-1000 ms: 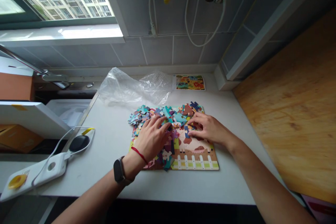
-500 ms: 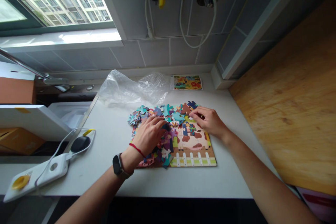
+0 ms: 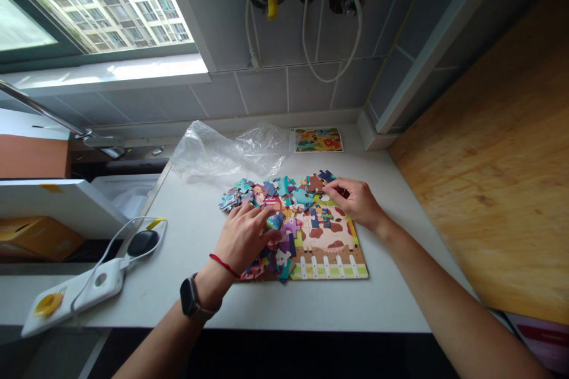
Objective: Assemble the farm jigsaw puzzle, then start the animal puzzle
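Note:
A puzzle board [image 3: 331,246] with a cow and a white fence lies on the white tabletop, its left and back parts under a heap of loose puzzle pieces [image 3: 284,186]. Over the left part of the heap is my left hand [image 3: 244,234], fingers bent around a blue-teal piece [image 3: 275,221] between thumb and fingers. My right hand [image 3: 353,201] is at the board's back right corner, thumb and index finger pinched beside brown pieces [image 3: 315,182]; what they hold is too small to tell.
Behind the board lie a crumpled clear plastic bag [image 3: 231,151] and a colourful picture card [image 3: 319,139]. At the left are a white power strip [image 3: 84,296] with a cable and a round black object [image 3: 143,243]. A wooden panel [image 3: 498,189] stands at the right.
My left hand has shifted left and slightly down, uncovering the blue-teal piece and more of the heap. My right hand stays near the same pieces. The view has shifted slightly.

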A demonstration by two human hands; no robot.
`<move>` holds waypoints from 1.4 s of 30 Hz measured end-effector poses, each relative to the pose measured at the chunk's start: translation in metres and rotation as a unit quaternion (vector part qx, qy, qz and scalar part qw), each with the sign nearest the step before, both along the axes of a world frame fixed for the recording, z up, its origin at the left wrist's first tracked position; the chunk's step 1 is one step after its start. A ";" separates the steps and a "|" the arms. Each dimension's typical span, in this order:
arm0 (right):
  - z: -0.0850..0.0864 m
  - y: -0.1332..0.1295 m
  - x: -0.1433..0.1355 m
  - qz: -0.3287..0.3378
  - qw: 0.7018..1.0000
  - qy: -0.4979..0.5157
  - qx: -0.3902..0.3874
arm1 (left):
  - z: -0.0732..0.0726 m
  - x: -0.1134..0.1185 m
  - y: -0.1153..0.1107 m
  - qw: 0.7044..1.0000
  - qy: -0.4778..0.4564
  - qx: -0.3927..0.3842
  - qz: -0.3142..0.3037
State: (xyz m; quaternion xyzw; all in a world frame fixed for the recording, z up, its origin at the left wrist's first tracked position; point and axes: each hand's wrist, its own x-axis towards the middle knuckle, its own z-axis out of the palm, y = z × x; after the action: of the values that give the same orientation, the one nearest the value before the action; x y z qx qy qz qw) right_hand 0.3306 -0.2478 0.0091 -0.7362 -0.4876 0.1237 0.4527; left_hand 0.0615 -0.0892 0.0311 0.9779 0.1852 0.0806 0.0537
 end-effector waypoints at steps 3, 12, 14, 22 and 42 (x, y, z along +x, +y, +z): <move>-0.002 0.000 -0.001 0.012 1.000 0.003 0.001 | 0.003 -0.002 0.004 1.000 0.006 -0.024 -0.012; -0.004 -0.001 0.005 -0.040 0.999 0.010 0.028 | -0.002 -0.004 0.018 0.990 0.018 -0.082 -0.111; -0.005 -0.001 0.010 -0.079 0.995 0.021 0.049 | -0.001 -0.003 0.020 0.990 0.018 -0.083 -0.110; -0.012 0.000 0.024 -0.153 0.984 0.031 0.082 | 0.031 -0.001 -0.024 0.980 -0.090 -0.126 -0.127; -0.036 0.004 0.023 -0.013 0.996 -0.087 -0.002 | -0.006 0.057 -0.078 0.979 -0.044 -0.122 -0.158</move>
State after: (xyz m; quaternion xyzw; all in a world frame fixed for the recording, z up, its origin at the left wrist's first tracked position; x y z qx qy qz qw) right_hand 0.3541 -0.2435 -0.0264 -0.7514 -0.5150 0.0543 0.4090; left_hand 0.1190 -0.1668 0.0248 0.9765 0.0344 0.0911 0.1924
